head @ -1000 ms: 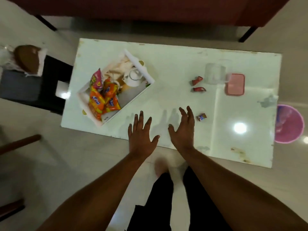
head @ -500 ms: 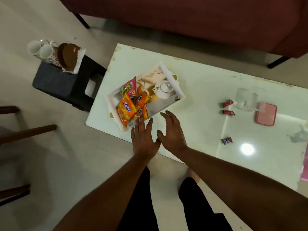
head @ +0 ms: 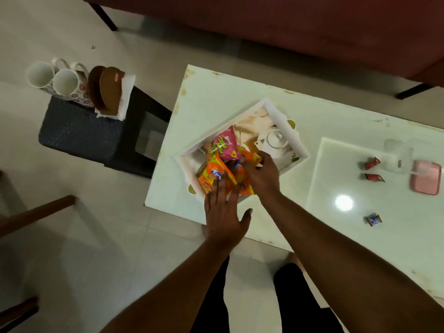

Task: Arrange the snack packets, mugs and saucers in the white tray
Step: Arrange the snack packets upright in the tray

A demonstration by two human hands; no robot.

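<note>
We see the left hand (head: 223, 212), fingers straight and slightly spread, resting on the orange foil snack packets (head: 211, 175) in the white rectangular tray (head: 283, 121) on the pale tabletop (head: 240, 97). The right hand (head: 263, 175) fingers pinch one packet there. The white ceramic mugs (head: 64, 82) and brown round saucers (head: 108, 90) stand on the dark stool (head: 72, 131).

Pale tiled floor (head: 72, 260), dim warm light.
White glossy table (head: 216, 104) before maroon sofa (head: 288, 25); dark stool (head: 72, 131) just beside its left end; brown wooden rail (head: 36, 213) at left; 1 lamp glare (head: 344, 203) on tabletop.

dim indoor | lamp glare on table (head: 344, 203) | soft blur | edges warped
</note>
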